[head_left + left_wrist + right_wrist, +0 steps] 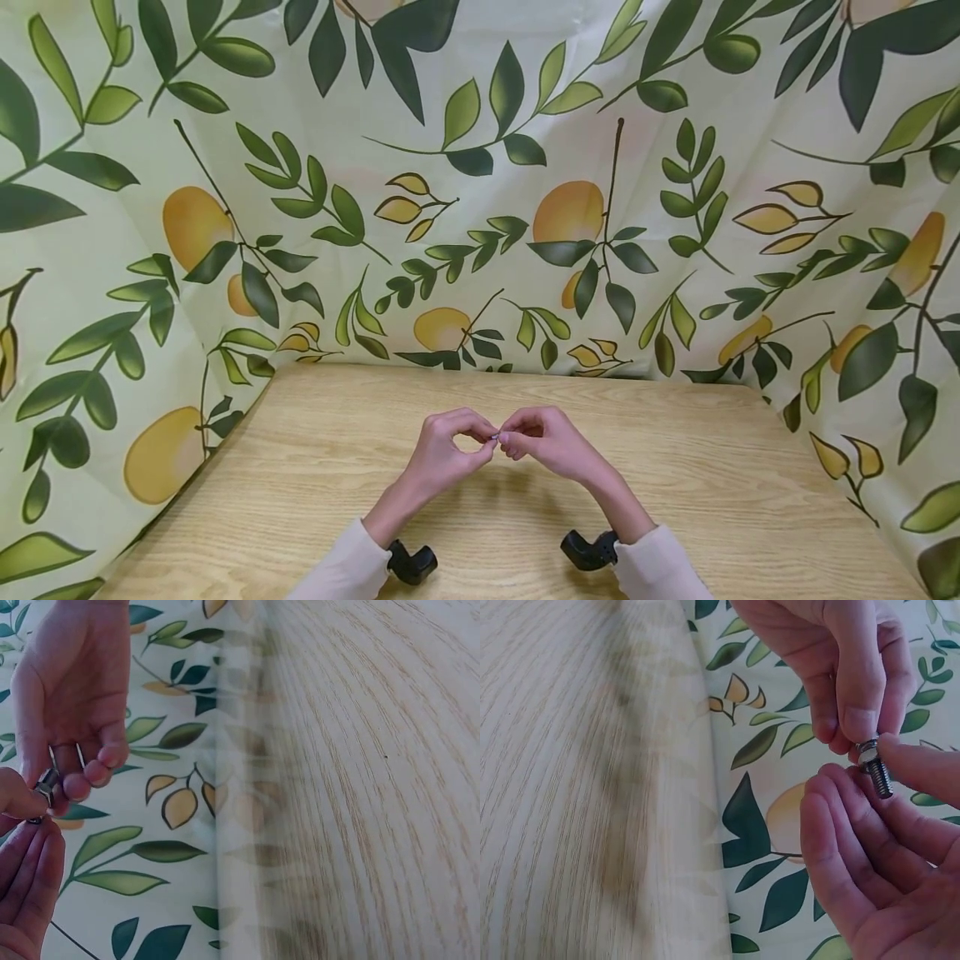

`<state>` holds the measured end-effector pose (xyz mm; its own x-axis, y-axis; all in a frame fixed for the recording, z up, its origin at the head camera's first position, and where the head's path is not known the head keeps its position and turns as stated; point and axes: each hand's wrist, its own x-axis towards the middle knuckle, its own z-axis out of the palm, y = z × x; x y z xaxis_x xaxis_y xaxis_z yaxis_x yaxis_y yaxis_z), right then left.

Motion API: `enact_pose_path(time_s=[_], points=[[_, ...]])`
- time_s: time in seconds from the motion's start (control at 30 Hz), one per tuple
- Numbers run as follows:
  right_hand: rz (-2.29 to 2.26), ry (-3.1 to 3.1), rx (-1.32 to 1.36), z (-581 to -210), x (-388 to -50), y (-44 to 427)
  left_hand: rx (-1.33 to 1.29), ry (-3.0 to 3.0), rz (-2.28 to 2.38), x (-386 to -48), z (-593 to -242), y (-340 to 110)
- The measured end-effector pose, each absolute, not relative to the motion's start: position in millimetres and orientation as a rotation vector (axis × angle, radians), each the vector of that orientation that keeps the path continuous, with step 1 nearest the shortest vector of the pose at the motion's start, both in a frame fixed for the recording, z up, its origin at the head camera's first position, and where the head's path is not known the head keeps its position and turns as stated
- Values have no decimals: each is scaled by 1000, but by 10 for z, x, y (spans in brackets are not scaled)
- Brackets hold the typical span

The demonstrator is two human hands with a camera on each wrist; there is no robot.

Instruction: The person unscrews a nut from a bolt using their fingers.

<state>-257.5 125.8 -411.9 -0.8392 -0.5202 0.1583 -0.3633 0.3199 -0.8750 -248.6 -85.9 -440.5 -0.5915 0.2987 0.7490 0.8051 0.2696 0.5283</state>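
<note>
A small silver metal bolt (881,780) with a threaded shank and a wider hex-shaped collar is held between both hands, above the table. My left hand (446,450) pinches one end between thumb and fingertips, which partly cover it. From the other side my right hand (551,442) pinches it around the collar with thumb and fingers. The threaded shank sticks out past the right fingertips in the right wrist view. In the left wrist view the bolt (47,782) is partly hidden by the left fingers. Whether the collar is a separate nut, I cannot tell.
The wood-grain table (337,425) lies below the hands. A leaf-and-fruit patterned cloth (480,200) rises at the back and along both sides. Black wrist mounts (412,562) sit by the pale sleeves (345,562).
</note>
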Motion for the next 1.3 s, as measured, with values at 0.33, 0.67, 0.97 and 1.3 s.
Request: enact_pose_path(time_s=[0.33,0.67,0.97,1.3], points=[[-1523,2436,-816,-4118,-2572,1276,-1002,-2029,-1301,-2485,-4416,-861],[-1527,2432,-835,-4103,-2561,1270,-1029,-1993,-1311,-2481,-4403,-852],[-1504,2441,-828,-4106,-2556,1275,-1005,-2017,-1327,-2478,-4420,-852],[-1481,2405,-847,-4097,-2559,1280,-999,-1994,-1300,-2468,-4415,-845]])
